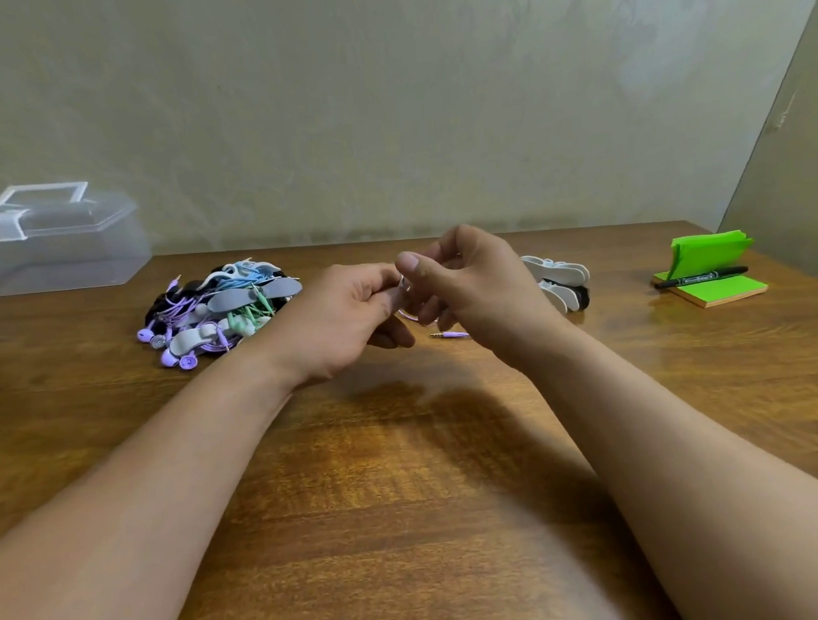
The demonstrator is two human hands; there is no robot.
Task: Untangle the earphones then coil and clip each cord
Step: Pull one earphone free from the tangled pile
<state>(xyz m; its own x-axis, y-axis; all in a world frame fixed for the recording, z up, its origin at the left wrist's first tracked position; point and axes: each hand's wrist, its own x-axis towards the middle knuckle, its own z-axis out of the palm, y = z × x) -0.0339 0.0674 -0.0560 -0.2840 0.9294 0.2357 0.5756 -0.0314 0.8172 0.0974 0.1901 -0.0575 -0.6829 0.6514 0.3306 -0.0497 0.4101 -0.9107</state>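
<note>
- Head view: right of the earphone pile (218,308), a purple cord (410,315) is pinched by the left hand (344,314) and the right hand (473,290). They are held close together, probably so the loops are kept from springing apart. Its plug (450,335) is left on the table (409,479).
- Further right of the pile, clips (560,280) are kept near, then green notes (710,288) and a marker (700,277). A clear box (48,238) is set left of the pile.

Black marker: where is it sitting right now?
In the head view, the black marker lies at the far right of the table, across the green sticky-note pad, to the right of the grey and white cord clips.
</note>
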